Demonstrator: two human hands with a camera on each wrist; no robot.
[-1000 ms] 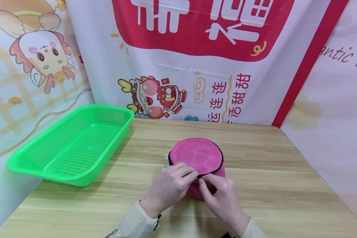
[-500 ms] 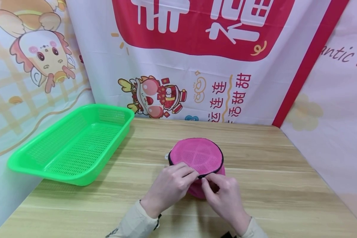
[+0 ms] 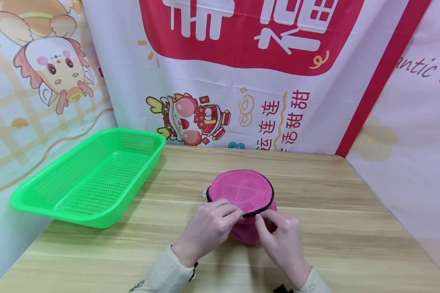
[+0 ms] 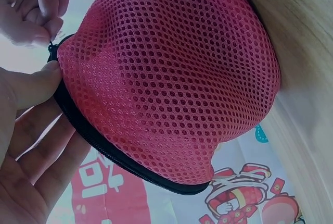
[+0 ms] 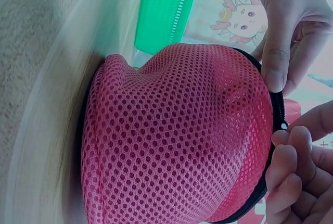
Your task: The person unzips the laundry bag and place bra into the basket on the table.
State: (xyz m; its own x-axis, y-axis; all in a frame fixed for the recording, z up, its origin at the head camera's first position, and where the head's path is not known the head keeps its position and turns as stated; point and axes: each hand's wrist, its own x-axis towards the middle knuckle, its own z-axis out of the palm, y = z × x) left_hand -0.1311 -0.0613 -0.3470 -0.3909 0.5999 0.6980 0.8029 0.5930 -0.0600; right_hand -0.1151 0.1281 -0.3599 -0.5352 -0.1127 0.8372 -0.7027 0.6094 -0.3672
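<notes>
A round pink mesh laundry bag [image 3: 241, 189] stands on the table with its mesh top facing up. A black zipper [image 4: 117, 156] runs around its upper rim. My left hand [image 3: 209, 228] pinches the near rim, thumb on the bag's side just below the zipper in the left wrist view. Just to the right, my right hand [image 3: 281, 240] pinches the zipper's small slider [image 5: 283, 126] between thumb and finger. The slider's pull is mostly hidden by the fingertips. In the right wrist view the bag's side [image 5: 171, 125] looks creased and partly sunken.
A green plastic basket [image 3: 132, 191] with perforated walls stands at the left of the wooden table [image 3: 322, 195]. Printed cloth [image 3: 124, 73] hangs behind and along both sides. A small white tab [image 3: 205, 193] sticks out at the bag's left rim.
My right hand has slid a little to the right along the near rim with the zipper slider, widening the gap between the hands. The left hand has stayed in place.
</notes>
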